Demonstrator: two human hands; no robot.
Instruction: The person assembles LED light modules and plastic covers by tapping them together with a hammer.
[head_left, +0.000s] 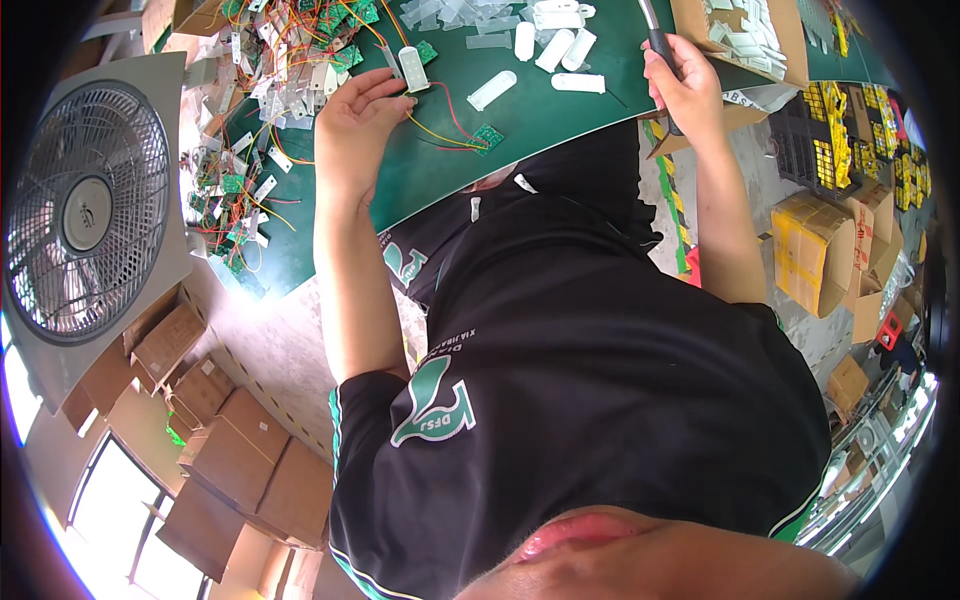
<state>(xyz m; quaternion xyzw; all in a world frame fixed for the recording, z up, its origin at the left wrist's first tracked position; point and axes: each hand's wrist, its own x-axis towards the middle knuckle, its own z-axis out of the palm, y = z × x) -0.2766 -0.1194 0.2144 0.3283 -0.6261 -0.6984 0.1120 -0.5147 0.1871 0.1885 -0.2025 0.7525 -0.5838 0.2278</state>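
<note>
My left hand is closed, its fingertips pinching the lower edge of a small white plastic part. Red and yellow wires run from around this part to a green circuit board lying near the table's front edge. My right hand is wrapped around the black handle of a hand tool with a silver shaft. The tool's tip is cut off by the top of the picture. Between my hands, several white plastic cases lie on the green table.
Wired circuit boards and white parts form a tangled heap on the left. Clear plastic pieces lie at the back. A cardboard box of white parts stands at right. A large fan and stacked cartons are to the left.
</note>
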